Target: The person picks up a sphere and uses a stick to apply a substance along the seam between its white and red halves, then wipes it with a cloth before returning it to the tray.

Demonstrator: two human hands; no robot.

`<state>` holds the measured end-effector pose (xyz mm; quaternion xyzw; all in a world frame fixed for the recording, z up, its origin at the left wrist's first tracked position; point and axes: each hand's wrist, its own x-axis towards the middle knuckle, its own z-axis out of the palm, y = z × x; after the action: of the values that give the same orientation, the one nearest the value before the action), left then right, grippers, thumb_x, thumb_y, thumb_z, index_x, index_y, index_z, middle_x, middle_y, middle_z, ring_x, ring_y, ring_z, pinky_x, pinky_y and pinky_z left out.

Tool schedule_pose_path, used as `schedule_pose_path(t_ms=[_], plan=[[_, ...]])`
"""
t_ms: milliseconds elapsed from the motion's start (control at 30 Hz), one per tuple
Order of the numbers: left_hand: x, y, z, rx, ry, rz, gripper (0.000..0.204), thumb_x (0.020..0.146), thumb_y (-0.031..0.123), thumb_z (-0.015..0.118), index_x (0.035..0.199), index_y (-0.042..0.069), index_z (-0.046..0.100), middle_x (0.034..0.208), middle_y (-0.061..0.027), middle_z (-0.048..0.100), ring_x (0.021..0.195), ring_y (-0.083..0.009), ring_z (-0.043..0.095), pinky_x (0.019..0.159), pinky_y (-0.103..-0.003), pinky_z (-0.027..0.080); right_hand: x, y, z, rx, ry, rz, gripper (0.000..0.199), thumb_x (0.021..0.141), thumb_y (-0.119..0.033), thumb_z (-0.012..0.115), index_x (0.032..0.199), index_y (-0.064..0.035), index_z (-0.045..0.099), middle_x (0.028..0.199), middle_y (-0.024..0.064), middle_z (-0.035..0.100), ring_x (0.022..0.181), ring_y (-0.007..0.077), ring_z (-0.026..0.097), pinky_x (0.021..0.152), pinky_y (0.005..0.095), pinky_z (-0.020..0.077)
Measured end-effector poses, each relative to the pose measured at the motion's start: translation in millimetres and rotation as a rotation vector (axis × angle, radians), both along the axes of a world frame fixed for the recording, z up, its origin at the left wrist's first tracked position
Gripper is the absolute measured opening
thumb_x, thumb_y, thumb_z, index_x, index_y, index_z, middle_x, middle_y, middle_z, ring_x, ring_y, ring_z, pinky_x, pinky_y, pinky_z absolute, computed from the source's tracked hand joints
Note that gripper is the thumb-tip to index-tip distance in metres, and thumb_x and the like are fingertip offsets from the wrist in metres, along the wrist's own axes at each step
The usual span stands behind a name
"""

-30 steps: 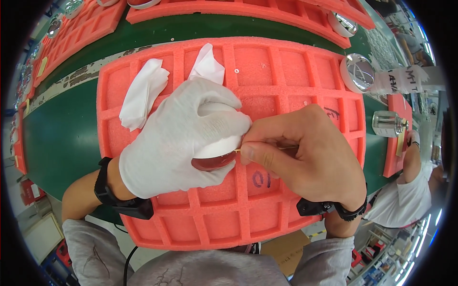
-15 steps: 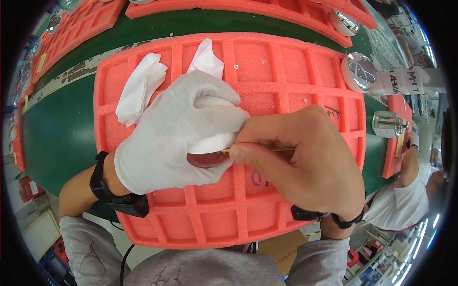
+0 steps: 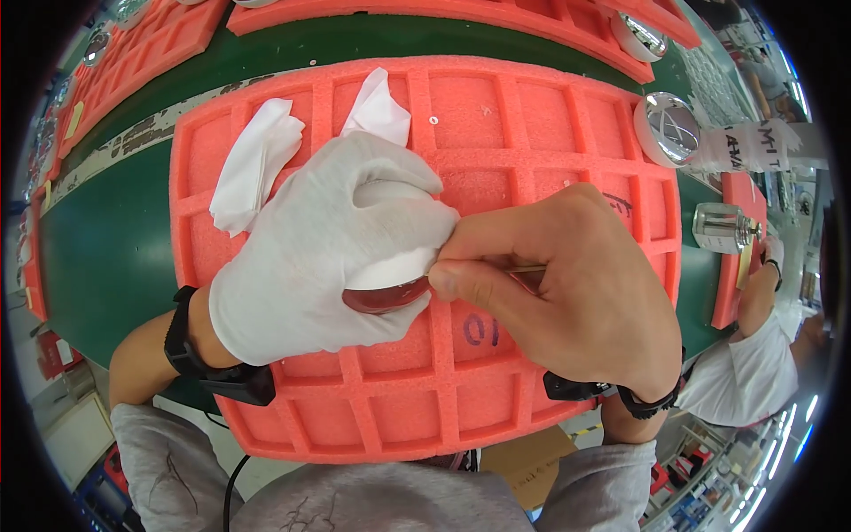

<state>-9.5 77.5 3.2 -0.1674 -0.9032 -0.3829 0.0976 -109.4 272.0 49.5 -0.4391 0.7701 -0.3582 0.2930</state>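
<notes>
My left hand [image 3: 328, 248], in a white glove, is closed around a round piece with a glossy, mirror-like face [image 3: 386, 299] that reflects red and a pale white band along its edge. Most of this piece is hidden by the gloved fingers. Bare, my right hand [image 3: 567, 293] pinches a thin wooden stick [image 3: 528, 269] between thumb and forefinger. The stick's tip is at the edge of the glossy piece, mostly covered by the fingertips. Both hands meet above a red foam tray [image 3: 399, 417] divided into square pockets.
Two crumpled white cloths [image 3: 257, 164] lie on the tray's far left. At its far right corner sits a silver dome [image 3: 667, 130], near a wrapped roll [image 3: 753, 148]. A clear bottle [image 3: 722, 227] stands to the right. More foam trays [image 3: 461, 11] line the green table [image 3: 106, 222]; a co-worker's arm [image 3: 758, 301] is at right.
The hands keep nearly the same grip and place. The stick's tip shows less at the glossy piece's edge, and my right hand has tilted slightly.
</notes>
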Motion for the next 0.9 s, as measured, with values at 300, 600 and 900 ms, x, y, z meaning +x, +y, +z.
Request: schedule_pose_path(t_ms=[300,600,900], plan=[[-0.2,-4.1,-3.7,0.037,-0.017,-0.022,0.051,0.062,0.008,0.086,0.11,0.012,0.066,0.117,-0.0089,0.059,0.108,-0.028,0.058,0.091,-0.04,0.045,-0.5,-5.2,-1.4,-0.015,-0.048,0.007,0.009,0.087,-0.006,0.073,0.086,0.0032,0.072,0.064,0.01,0.068,0.052,0.013,0.063,0.05,0.025,0.048],[-0.1,-3.6,-5.5,0.09,-0.044,-0.023,0.056,0.059,0.008,0.085,0.112,0.013,0.066,0.116,-0.0082,0.058,0.108,-0.027,0.057,0.089,-0.039,0.044,18.6,-16.1,15.6,0.094,0.174,-0.022,0.013,0.087,-0.008,0.074,0.083,0.0034,0.071,0.058,0.0098,0.064,0.046,0.0116,0.057,0.046,0.0278,0.0424],[-0.8,-6.0,-8.0,0.112,-0.067,-0.03,0.05,0.061,0.01,0.085,0.107,0.014,0.067,0.115,-0.0066,0.059,0.106,-0.0263,0.058,0.089,-0.04,0.044,2.0,-5.2,1.2,0.025,-0.074,-0.018,0.012,0.089,-0.008,0.072,0.087,0.004,0.071,0.062,0.007,0.065,0.053,0.0072,0.057,0.049,0.0249,0.0425]])
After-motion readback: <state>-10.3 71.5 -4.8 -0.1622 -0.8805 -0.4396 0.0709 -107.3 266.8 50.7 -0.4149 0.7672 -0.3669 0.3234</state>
